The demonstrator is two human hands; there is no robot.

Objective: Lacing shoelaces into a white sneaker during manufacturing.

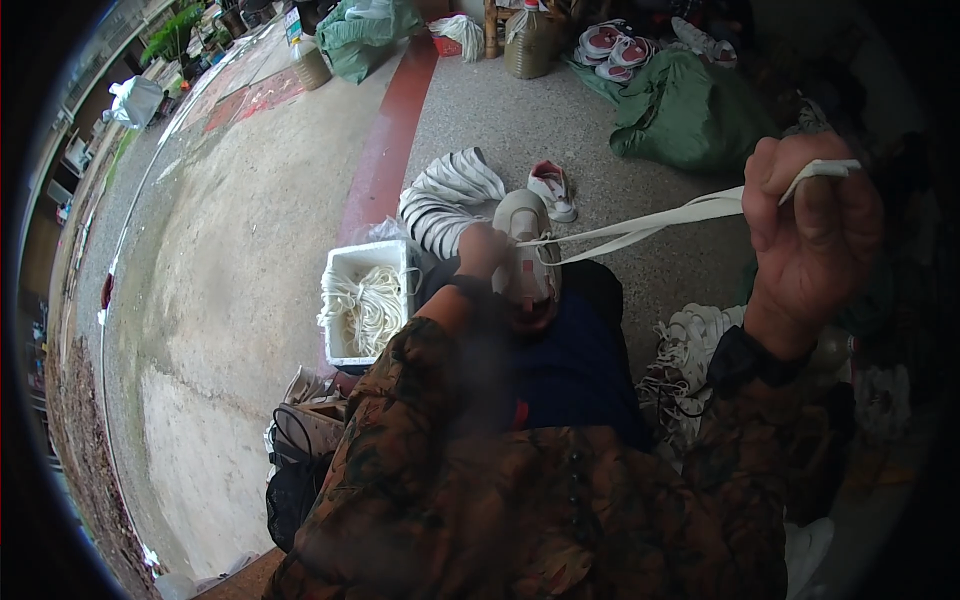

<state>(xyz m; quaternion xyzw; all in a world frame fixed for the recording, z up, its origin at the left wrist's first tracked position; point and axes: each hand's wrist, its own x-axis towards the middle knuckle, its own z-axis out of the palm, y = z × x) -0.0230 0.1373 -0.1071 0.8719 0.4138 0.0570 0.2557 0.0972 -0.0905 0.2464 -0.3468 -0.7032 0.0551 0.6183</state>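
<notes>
A pale shoe (pixel 523 212) with a light sole edge sits near the middle of the frame, toe toward the top, above the wearer's dark blue lap covering (pixel 580 370). A flat white lace (pixel 655 222) leaves its upper and runs in two strands, pulled nearly straight, to the upper right of the frame. There the right hand (pixel 815 225), raised well apart from the shoe, is closed tightly on the strands, a short end poking out beyond the fingers. The left hand (pixel 482 250) is curled at the shoe's left side; blur and its own knuckles hide whether the fingers grip shoe or lace.

Just above the shoe, a small white shoe with a red lining (pixel 550 190) rests on the grey floor (pixel 505 120), and to the left curves a row of white, dark-striped pieces (pixel 448 200). Left of centre, a white box (pixel 340 352) holds a heap of cream laces (pixel 372 310). A pile of white shoes (pixel 690 350) lies at the lower right. Toward the upper right are a green sack (pixel 690 115) and red-and-white shoes (pixel 612 48); at the top, a jug (pixel 527 48) stands beside a red floor stripe (pixel 400 110).
</notes>
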